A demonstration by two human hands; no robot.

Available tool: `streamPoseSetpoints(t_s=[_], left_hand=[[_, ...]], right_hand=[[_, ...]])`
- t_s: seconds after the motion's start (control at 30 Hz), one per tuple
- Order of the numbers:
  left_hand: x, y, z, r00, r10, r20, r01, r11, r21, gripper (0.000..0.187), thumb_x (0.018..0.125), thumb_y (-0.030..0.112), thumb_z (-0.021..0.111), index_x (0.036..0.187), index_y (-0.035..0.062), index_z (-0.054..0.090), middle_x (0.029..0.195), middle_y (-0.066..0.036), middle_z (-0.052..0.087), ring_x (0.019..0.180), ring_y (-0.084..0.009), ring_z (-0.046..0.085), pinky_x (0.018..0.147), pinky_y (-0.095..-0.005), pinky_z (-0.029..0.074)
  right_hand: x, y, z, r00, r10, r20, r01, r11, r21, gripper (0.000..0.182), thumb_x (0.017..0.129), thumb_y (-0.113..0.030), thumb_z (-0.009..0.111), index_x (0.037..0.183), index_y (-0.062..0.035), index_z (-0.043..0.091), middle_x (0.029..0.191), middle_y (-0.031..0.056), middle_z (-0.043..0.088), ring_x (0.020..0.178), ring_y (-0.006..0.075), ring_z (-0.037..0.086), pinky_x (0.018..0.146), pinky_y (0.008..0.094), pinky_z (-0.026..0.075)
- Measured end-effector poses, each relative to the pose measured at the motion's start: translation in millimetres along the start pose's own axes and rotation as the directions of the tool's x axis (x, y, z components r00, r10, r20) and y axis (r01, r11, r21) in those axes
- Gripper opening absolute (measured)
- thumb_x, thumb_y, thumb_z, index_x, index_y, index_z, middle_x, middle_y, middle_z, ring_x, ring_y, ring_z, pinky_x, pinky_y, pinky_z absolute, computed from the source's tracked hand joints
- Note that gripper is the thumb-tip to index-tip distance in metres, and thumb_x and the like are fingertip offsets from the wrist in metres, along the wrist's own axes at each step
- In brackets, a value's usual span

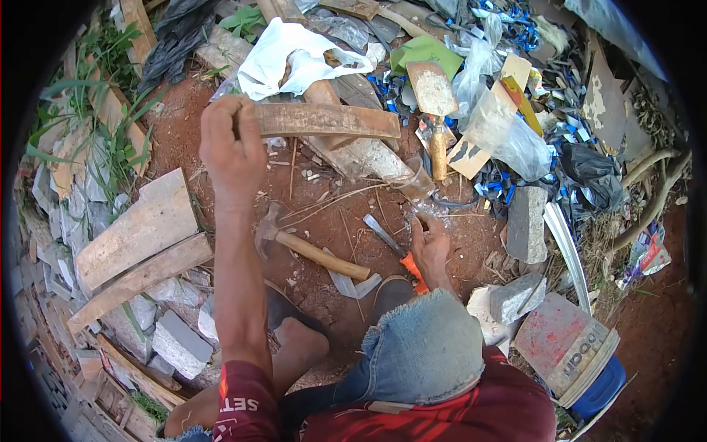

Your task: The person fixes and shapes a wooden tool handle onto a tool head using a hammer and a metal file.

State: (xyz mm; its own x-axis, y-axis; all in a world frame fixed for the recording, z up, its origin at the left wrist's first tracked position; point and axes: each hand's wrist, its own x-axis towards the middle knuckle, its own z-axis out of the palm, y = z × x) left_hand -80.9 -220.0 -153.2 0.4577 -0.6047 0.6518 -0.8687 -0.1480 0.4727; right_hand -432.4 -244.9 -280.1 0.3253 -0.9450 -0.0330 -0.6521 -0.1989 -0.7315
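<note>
My left hand [234,144] grips the left end of a wooden board [331,120], fingers wrapped round it. The board lies level across my view, below a white plastic bag [287,59]. My right hand [429,243] is low at the centre right, thumb and fingers pressed together; what they hold, if anything, is too small to name. Just left of it a chisel [410,267] with an orange handle points up and left. A hammer [317,252] with a wooden handle rests on the red soil between my hands. A trowel [434,92] with a wooden handle lies beyond my right hand.
Two boards [140,228] lean on rubble at the left. Blue and clear plastic scraps [508,140] fill the upper right. A grey block [526,225] stands right of my right hand, and a dirty bucket [567,346] lies at the lower right. My knees and boots are below.
</note>
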Motion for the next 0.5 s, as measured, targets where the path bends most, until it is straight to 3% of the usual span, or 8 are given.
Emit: streamPoseSetpoints(t_s=[0.07,0.1,0.17,0.23,0.3,0.33,0.4,0.5], left_hand=[[16.9,-20.5,-10.7,0.965,-0.261,0.006,0.255,0.939,-0.230,0.013,0.091,0.002,0.069,0.103,-0.0006,0.065,0.101,-0.015,0.065,0.086,-0.0289,0.065,0.075,-0.0359,0.054],[20.7,-14.6,-13.6,0.964,-0.265,0.005,0.259,0.937,-0.234,0.013,0.091,0.002,0.069,0.103,-0.0006,0.065,0.101,-0.015,0.065,0.086,-0.0289,0.065,0.075,-0.0359,0.054],[15.6,9.4,-21.1,0.979,0.192,-0.072,-0.196,0.979,-0.051,0.016,0.090,0.002,0.071,0.105,-0.0003,0.067,0.099,-0.014,0.067,0.087,-0.0275,0.067,0.076,-0.0348,0.054],[-16.6,44.8,-9.7,0.993,0.116,-0.004,-0.115,0.978,-0.173,0.016,0.088,0.001,0.073,0.104,0.0001,0.068,0.097,-0.013,0.068,0.087,-0.0270,0.067,0.076,-0.0347,0.055],[-60.6,63.6,18.1,0.977,-0.117,0.179,0.179,0.903,-0.390,0.013,0.089,0.000,0.072,0.101,-0.0024,0.069,0.098,-0.015,0.069,0.086,-0.0260,0.068,0.075,-0.0335,0.054],[-81.4,63.6,34.1,0.961,-0.162,0.225,0.243,0.882,-0.404,0.013,0.089,0.001,0.072,0.101,-0.0027,0.069,0.096,-0.015,0.070,0.085,-0.0257,0.068,0.074,-0.0332,0.054],[-115.4,66.3,58.3,0.932,-0.285,0.225,0.355,0.840,-0.410,0.013,0.089,0.002,0.073,0.100,-0.0025,0.070,0.093,-0.014,0.071,0.083,-0.0259,0.069,0.073,-0.0338,0.054],[-130.1,69.0,65.9,0.919,-0.340,0.199,0.392,0.839,-0.377,0.012,0.087,0.003,0.074,0.097,-0.0015,0.071,0.092,-0.015,0.071,0.082,-0.0272,0.069,0.073,-0.0355,0.054]], right_hand=[[9.5,7.6,4.3,0.999,-0.022,-0.031,0.021,0.999,-0.034,0.017,0.093,-0.015,0.068,0.105,-0.0035,0.068,0.094,0.0182,0.067,0.087,0.0376,0.065,0.078,0.0460,0.052],[14.8,12.0,4.9,0.997,-0.027,-0.073,0.023,0.998,-0.054,0.018,0.092,-0.015,0.069,0.106,-0.0040,0.068,0.095,0.0183,0.067,0.089,0.0372,0.065,0.079,0.0458,0.052],[31.7,17.8,3.8,0.991,-0.053,-0.121,0.043,0.996,-0.083,0.023,0.091,-0.016,0.070,0.111,-0.0049,0.067,0.101,0.0190,0.065,0.095,0.0367,0.064,0.082,0.0450,0.051],[61.7,19.0,3.7,0.974,-0.136,-0.181,0.103,0.978,-0.182,0.028,0.091,-0.017,0.070,0.115,-0.0036,0.065,0.106,0.0206,0.064,0.097,0.0384,0.063,0.084,0.0458,0.051],[99.1,20.0,11.6,0.943,-0.253,-0.215,0.178,0.932,-0.317,0.039,0.089,-0.024,0.072,0.119,-0.0010,0.063,0.110,0.0229,0.062,0.100,0.0412,0.062,0.086,0.0483,0.051],[116.7,24.9,17.7,0.942,-0.266,-0.206,0.195,0.930,-0.312,0.039,0.089,-0.024,0.072,0.119,-0.0010,0.063,0.110,0.0229,0.062,0.100,0.0412,0.062,0.086,0.0483,0.051],[147.6,37.5,30.6,0.986,-0.113,-0.122,0.052,0.908,-0.417,0.053,0.087,-0.033,0.073,0.124,0.0009,0.058,0.112,0.0248,0.061,0.103,0.0437,0.062,0.089,0.0506,0.051],[179.0,34.7,28.9,0.995,0.096,0.039,-0.059,0.834,-0.549,0.060,0.085,-0.041,0.073,0.123,0.0022,0.057,0.111,0.0265,0.063,0.106,0.0431,0.064,0.087,0.0513,0.053]])
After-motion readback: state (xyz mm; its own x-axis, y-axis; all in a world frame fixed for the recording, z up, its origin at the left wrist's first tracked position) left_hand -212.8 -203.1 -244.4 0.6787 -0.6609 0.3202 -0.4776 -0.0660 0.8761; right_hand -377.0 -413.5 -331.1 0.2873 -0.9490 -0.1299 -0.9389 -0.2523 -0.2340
